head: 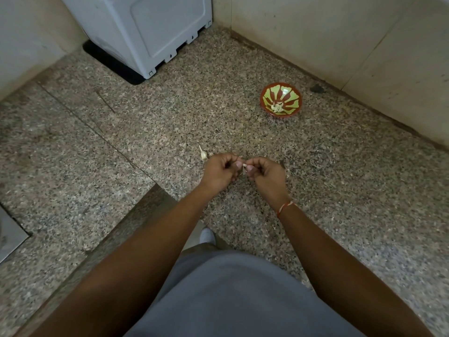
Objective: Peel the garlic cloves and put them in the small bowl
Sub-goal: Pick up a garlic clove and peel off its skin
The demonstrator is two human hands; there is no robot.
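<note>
My left hand (220, 172) and my right hand (266, 176) meet above the speckled granite counter (145, 147), and both pinch one small pale garlic clove (244, 165) between thumbs and fingertips. Most of that clove is hidden by the fingers. A garlic piece with a stalk (203, 153) lies on the counter just left of my left hand. The small red and green bowl (281, 99) stands further back on the right, with a few peeled cloves (277, 107) at its bottom.
A white appliance (150, 30) on a black mat fills the back corner. Beige walls (340, 40) close the counter at the back and right. A steel sink edge (9, 234) shows at the left. A small dark scrap (317, 88) lies near the right wall.
</note>
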